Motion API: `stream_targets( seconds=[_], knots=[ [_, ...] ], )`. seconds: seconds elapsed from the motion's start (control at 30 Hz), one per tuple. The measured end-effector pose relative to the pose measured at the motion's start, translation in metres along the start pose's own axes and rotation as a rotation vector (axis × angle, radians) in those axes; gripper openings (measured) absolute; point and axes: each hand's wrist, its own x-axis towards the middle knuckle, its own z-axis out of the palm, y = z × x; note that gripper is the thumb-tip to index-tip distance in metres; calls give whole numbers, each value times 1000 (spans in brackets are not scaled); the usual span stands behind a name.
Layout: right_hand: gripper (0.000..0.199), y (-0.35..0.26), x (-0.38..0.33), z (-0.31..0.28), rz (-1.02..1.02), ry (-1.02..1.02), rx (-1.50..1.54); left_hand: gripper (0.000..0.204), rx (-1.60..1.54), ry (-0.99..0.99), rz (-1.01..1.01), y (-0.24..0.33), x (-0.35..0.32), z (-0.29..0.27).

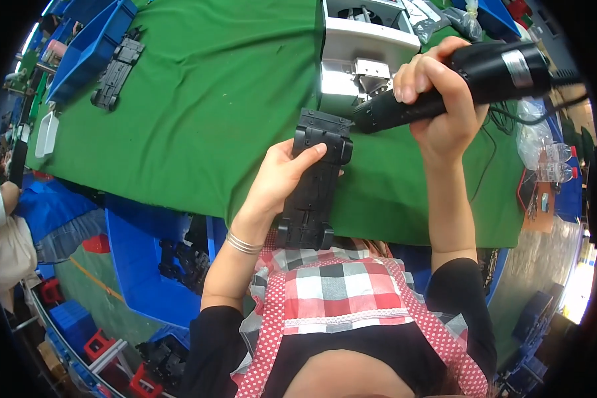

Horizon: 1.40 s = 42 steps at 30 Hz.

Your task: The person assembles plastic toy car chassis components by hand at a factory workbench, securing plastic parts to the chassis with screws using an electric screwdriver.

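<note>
My left hand [282,174] grips a black plastic toy-car chassis [312,192] by its side, thumb pressed on its upper face. The chassis is held up lengthwise over the green cloth's near edge, its wheel arches showing. In my right hand [441,86] is a black corded electric screwdriver [497,76], fingers wrapped round its body. Its tip end points left and down, close beside the chassis's far end; whether the two touch I cannot tell. Behind the tool's tip stands a grey-white machine [371,43] with a metal feed part [373,74] at its front.
Another black chassis [118,69] lies at the far left by a blue bin [89,50]. A small white tray [46,134] is near it. Below the table edge, a blue crate [132,265] holds black parts. Plastic bottles [556,171] and the tool's cable [544,119] are at right.
</note>
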Motion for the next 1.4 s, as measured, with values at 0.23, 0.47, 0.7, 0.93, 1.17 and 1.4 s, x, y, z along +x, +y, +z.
stream_targets(
  seconds=[0.23,0.47,0.7,0.93,1.17,1.4],
  knots=[
    [20,17,-15,25,7,-101,53,22,-22,-24,-15,0,-2,-2],
    [20,27,-25,37,14,-107,74,18,-5,-8,15,-4,-4,-2],
    [25,15,-29,37,137,-222,-93,17,-2,-35,35,-10,-12,6],
    [21,-17,10,-20,-160,-204,188,53,-47,-431,-263,-26,-54,-6],
    [18,11,11,-4,-273,36,-289,52,466,-780,-162,-26,-63,-34],
    [12,-1,6,-13,-24,-6,115,54,-6,-44,61,3,-43,-36]
  ],
)
